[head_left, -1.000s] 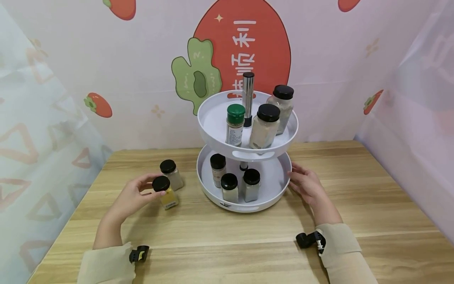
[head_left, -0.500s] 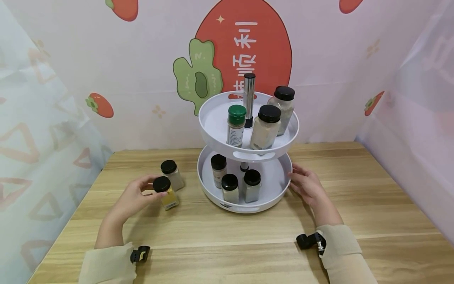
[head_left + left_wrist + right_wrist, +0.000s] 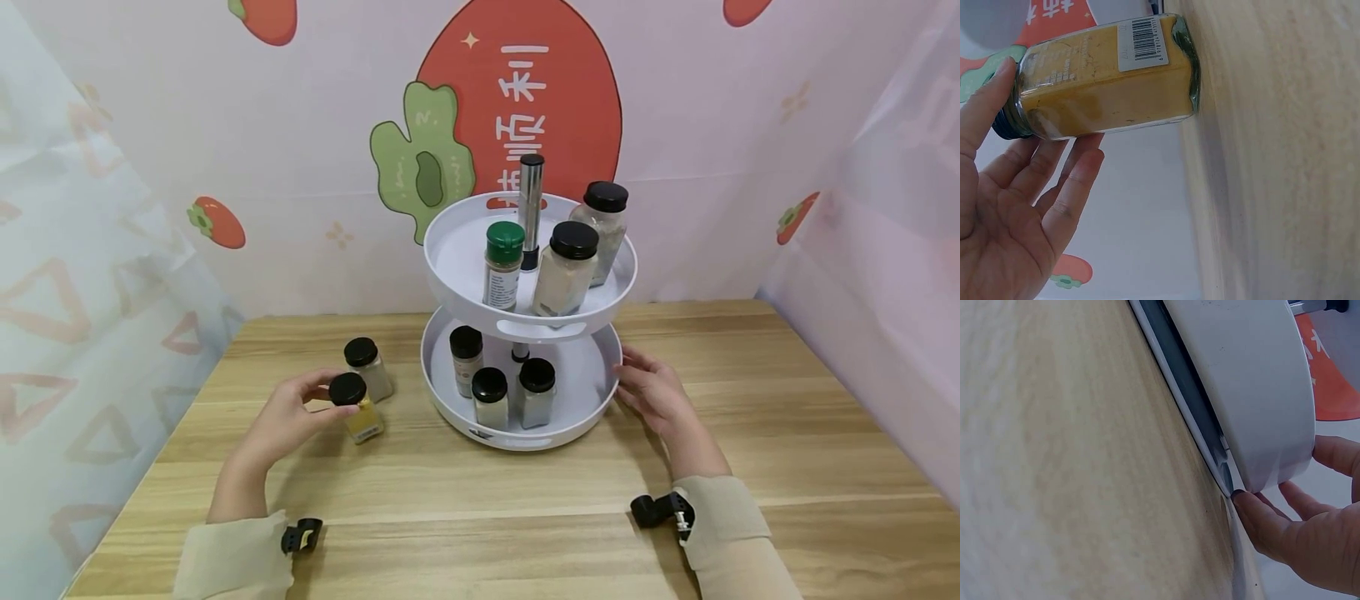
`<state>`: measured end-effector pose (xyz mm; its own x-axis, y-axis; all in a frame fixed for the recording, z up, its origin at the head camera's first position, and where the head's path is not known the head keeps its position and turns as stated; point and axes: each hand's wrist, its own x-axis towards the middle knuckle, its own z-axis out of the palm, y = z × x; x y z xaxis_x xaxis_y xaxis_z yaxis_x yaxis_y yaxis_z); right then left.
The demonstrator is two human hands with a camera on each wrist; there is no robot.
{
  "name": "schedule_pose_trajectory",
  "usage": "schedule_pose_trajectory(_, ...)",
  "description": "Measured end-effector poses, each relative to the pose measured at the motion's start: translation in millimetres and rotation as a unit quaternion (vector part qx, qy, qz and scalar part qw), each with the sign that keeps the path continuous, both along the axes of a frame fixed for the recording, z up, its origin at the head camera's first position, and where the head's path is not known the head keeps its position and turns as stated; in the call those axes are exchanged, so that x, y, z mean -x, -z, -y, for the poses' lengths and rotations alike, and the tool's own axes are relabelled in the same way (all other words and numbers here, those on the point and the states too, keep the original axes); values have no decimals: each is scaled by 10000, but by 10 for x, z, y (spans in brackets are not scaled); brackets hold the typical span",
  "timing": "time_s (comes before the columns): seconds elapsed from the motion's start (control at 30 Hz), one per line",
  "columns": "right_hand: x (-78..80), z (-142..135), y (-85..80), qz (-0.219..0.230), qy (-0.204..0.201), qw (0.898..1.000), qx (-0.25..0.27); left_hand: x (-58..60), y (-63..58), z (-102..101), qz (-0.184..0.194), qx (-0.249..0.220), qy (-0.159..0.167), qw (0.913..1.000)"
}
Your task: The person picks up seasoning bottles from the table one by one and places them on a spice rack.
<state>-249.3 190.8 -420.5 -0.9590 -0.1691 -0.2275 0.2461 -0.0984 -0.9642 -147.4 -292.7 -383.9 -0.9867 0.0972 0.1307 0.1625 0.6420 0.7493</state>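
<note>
My left hand (image 3: 293, 417) pinches a glass spice jar of yellow powder (image 3: 1110, 75) near its black lid, thumb on one side and fingers on the other. The jar's base is right at the tabletop. Behind it stands a second black-lidded jar (image 3: 372, 379) with pale contents. My right hand (image 3: 660, 393) holds the side of the white two-tier turntable (image 3: 517, 442) at its lower tray. In the right wrist view one fingertip (image 3: 1329, 450) lies on the tray wall and another is down by its base.
On the upper tray (image 3: 450, 250) stand a green-capped shaker (image 3: 502, 271) and two large black-lidded jars (image 3: 566, 271), around a metal post (image 3: 530, 204). The lower tray bears three smaller black-lidded jars (image 3: 491, 404). A strawberry-print backdrop (image 3: 322, 167) rises behind the wooden table (image 3: 465, 517).
</note>
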Motion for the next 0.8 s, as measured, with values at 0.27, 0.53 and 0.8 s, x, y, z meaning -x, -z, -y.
schedule_pose_trajectory(0.27,0,-9,-5,16,-1,10000,18,16,25,-18,-123,246,-25,9996)
schedule_pose_trajectory(0.53,3,-8,0,-24,-29,10000,71,10,35,-40,-203,320,55,9993)
schedule_pose_trajectory(0.8,3,-7,1,-9,-26,10000,59,0,32,-32,-228,278,125,9993)
